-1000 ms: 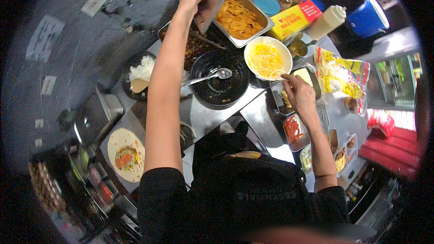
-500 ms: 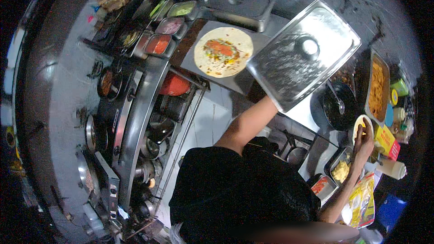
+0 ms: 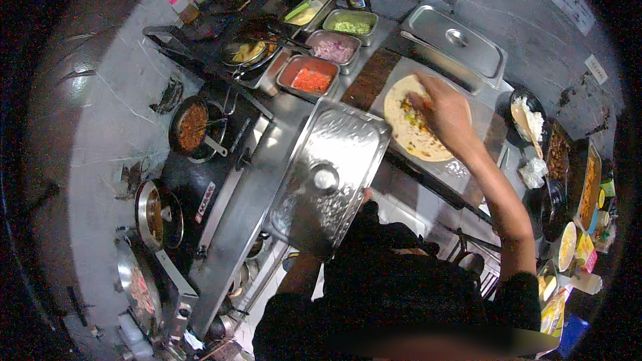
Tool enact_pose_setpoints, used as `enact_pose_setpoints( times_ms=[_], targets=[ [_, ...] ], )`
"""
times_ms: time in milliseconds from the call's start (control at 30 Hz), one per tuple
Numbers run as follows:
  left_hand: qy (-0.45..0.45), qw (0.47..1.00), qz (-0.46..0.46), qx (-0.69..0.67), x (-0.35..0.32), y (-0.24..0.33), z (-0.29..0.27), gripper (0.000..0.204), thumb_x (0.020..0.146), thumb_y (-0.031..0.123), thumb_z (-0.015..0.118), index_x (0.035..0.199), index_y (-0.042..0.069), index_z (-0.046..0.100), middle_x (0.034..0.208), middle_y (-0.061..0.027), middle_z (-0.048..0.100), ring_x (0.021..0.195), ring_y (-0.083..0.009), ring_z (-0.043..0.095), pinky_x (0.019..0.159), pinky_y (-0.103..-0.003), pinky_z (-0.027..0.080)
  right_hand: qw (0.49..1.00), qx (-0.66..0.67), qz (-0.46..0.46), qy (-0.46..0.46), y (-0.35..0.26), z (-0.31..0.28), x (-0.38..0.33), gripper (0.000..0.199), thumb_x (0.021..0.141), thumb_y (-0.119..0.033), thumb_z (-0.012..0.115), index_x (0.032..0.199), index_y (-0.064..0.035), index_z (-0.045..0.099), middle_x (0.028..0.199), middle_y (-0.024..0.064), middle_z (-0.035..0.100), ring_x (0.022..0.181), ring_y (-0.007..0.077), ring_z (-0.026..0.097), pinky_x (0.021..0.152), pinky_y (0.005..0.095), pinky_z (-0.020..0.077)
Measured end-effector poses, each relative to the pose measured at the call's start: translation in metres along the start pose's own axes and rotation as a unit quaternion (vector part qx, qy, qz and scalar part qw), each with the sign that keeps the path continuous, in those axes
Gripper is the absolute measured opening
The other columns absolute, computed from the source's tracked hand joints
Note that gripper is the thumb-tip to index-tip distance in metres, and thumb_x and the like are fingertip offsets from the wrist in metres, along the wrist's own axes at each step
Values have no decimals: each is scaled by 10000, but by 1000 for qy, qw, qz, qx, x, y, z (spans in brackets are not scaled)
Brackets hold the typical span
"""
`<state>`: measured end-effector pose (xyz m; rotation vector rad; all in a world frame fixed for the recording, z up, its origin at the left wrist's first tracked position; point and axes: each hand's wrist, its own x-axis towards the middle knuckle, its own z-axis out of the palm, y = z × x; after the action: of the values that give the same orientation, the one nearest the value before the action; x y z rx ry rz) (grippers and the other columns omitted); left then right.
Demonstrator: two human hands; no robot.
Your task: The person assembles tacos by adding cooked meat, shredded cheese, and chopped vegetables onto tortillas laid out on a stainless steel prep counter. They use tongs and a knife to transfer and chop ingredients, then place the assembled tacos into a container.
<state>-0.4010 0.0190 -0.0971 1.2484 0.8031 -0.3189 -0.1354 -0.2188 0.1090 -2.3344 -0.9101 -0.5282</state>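
steel pan (image 3: 294, 91) of red bits (image 3: 311, 81), lid (image 3: 341, 140) in left hand (image 3: 367, 195), right hand (image 3: 441, 113) over flatbread (image 3: 406, 135), grip unclear

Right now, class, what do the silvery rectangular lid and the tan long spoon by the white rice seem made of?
Silvery rectangular lid: shiny metal, perhaps steel, given its bright glare. Tan long spoon: probably matte wood, given its dull, warm tone.

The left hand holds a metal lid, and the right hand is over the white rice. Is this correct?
Not quite: the right hand is over the filled flatbread, as the head view shows. The left hand does hold the metal lid.
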Motion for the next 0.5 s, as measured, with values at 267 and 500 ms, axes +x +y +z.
enact_pose_setpoints(
  times_ms=[267, 500],
  targets=[
    [75, 990, -42, 113, 7, -17, -134, 389, 763, 374, 693, 868, -1, 693, 830, -160, 671, 787, -311, 633, 697, -406, 478, 993, 10, 71, -97, -34, 245, 202, 404, 802, -243, 583, 1149, -36, 566, 1073, 188, 616, 935, 353, 623, 781, 497, 510],
    [284, 877, 204, 329, 14, 100, -186, 385, 768, 372, 687, 870, 1, 691, 830, -159, 670, 786, -312, 633, 697, -406, 479, 991, 12, -21, 132, -120, 244, 135, 446, 821, -224, 528, 1240, -71, 515, 1234, 191, 490, 1149, 341, 473, 853, 624, 372]
  ],
)
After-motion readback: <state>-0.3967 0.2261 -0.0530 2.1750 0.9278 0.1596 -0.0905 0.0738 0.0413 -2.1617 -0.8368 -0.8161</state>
